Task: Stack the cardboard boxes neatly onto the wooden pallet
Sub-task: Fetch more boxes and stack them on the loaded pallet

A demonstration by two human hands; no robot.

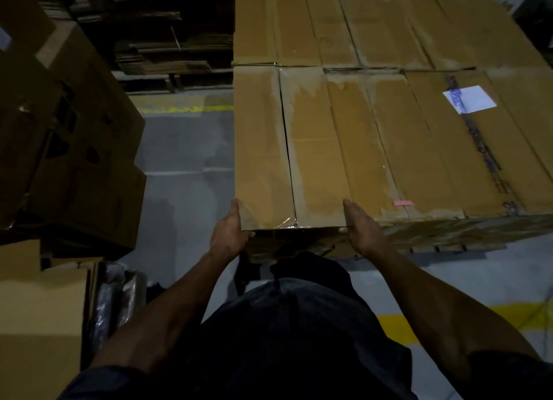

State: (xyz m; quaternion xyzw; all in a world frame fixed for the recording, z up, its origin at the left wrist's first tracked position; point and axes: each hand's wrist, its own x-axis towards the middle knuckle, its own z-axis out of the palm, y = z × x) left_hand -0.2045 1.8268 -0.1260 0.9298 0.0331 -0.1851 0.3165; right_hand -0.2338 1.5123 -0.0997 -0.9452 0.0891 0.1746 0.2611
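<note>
Now | left hand (pixel 229 235) grips box (pixel 287 148) near-left corner | right hand (pixel 357 229) grips near-right corner

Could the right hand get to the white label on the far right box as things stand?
Probably yes, but not at once. The right hand grips the near end of the box together with the left hand. The white label lies uncovered on the stack's top, further away to the right, with nothing between.
</note>
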